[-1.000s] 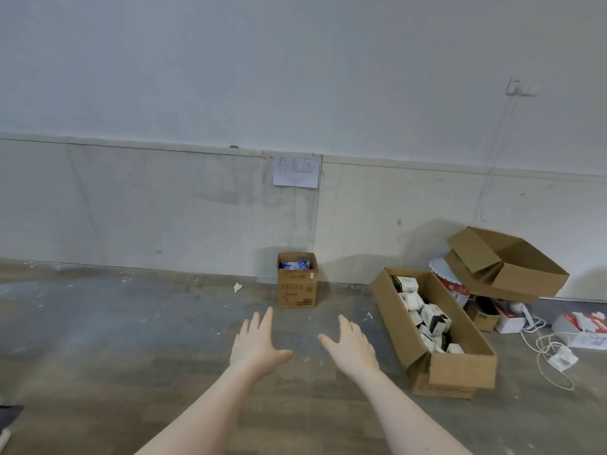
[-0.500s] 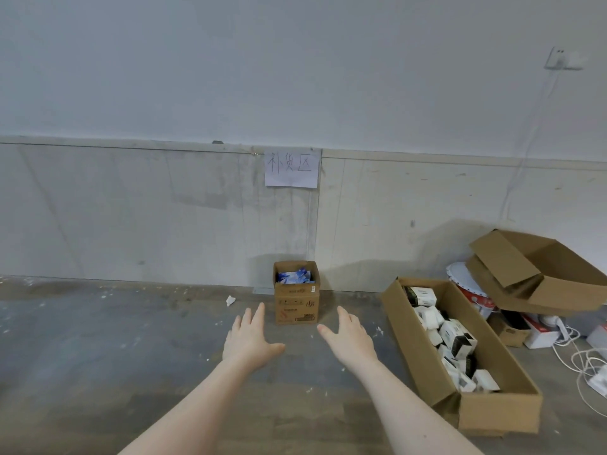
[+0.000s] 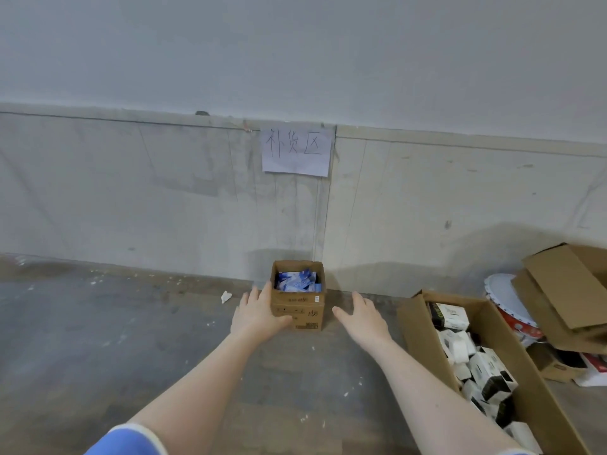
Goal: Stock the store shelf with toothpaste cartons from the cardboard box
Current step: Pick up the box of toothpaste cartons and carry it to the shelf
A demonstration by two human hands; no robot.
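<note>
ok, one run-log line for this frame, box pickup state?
phase: reach | left hand: open, at left side of small cardboard box | right hand: open, apart from box | blue cartons: inside | box: on floor

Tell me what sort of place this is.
Probably a stockroom or restocking corner: a handwritten paper sign on a bare wall, a bare concrete floor, and open cardboard boxes of packaged goods.

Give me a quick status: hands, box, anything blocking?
Left hand open beside small cardboard box; right hand open, apart. Blue cartons inside. Nothing between.
</note>
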